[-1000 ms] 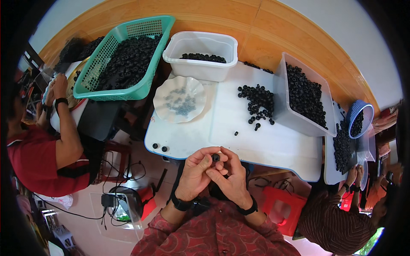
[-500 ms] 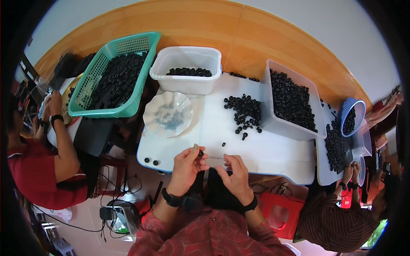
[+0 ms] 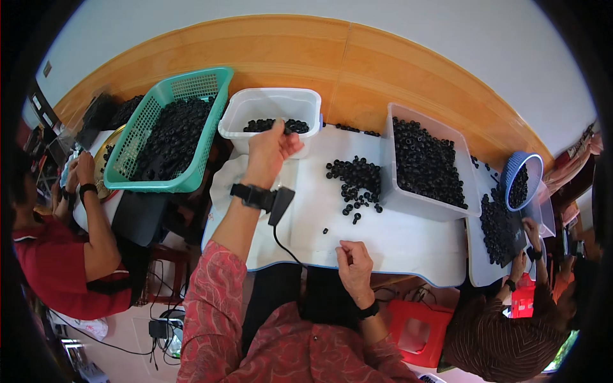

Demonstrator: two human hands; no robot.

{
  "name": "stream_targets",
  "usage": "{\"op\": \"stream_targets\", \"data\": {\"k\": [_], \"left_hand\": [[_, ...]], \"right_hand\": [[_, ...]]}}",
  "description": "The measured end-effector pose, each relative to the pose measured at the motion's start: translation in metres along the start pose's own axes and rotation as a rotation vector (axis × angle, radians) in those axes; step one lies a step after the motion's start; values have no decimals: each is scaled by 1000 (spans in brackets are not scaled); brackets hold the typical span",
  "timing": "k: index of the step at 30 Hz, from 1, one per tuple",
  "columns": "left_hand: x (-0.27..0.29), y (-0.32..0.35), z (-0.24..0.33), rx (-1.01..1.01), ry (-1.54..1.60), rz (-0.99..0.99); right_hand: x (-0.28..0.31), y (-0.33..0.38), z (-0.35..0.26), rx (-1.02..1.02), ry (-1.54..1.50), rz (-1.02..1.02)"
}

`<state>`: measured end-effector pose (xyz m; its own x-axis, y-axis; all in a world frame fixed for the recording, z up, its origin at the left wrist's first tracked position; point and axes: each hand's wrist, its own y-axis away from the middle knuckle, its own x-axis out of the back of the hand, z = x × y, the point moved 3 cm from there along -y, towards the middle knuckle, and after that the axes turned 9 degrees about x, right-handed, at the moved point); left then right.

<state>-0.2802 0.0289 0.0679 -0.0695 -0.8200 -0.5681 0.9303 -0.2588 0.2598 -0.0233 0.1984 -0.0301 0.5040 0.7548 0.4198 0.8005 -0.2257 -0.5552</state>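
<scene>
1. Head view: the left hand (image 3: pixel 271 152) is at the near rim of the white tub (image 3: pixel 274 104), thumb pointing away from the wearer, fingers half-curled. I cannot tell whether it grips a piece.
2. The right hand (image 3: pixel 355 267) is at the near edge of the counter (image 3: pixel 415 249), fingers curled narrow; contents hidden.
3. Tub: mouth upward, long axis left-right along the wooden panel (image 3: pixel 287 51).
4. Black pieces (image 3: pixel 299 125) lie inside; individual axes too small to read.
</scene>
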Motion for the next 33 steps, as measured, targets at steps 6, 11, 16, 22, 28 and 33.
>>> {"op": "stream_targets", "data": {"k": [6,11,16,22,28,33], "left_hand": [[-10,-7,-17,-158,98,57],[-29,13,-77,15,-234,-56],[-54,9,-121,-470,-1188,-131],[-65,-11,-164,-599,-1365,-238],[-76,-9,-174,-731,-1391,-229],[-74,0,-173,-612,-1442,-247]], "right_hand": [[1,0,1,-33,-9,18],[2,-2,4,-3,5,9],[3,-1,3,-3,7,6],[8,-13,6,-66,117,42],[7,-27,18,-132,355,-21],[2,-37,18,-271,450,-157]]}}
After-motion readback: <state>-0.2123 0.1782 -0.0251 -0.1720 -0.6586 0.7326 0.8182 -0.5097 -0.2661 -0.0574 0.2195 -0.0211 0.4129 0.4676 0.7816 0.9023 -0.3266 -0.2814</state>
